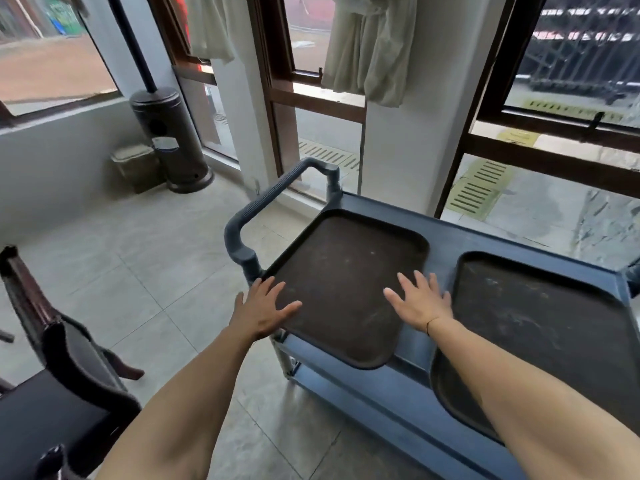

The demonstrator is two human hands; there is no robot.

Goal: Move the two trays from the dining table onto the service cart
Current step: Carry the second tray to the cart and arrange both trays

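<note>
Two dark brown trays lie side by side on the top shelf of the blue service cart [446, 237]. The left tray [346, 282] sits by the cart's handle [263, 202]; the right tray [540, 323] is partly hidden by my right forearm. My left hand [263, 308] hovers with fingers spread over the left tray's near-left edge. My right hand [420, 299] is spread flat over that tray's right edge, between the two trays. Neither hand grips anything. The dining table is out of view.
A dark wooden chair [59, 358] stands at the lower left. A brown patio heater [169, 140] and a small bin [136, 166] stand in the far corner. Windows, a pillar and tied curtains [370, 50] lie behind the cart. Tiled floor [156, 278] stretches left of the cart.
</note>
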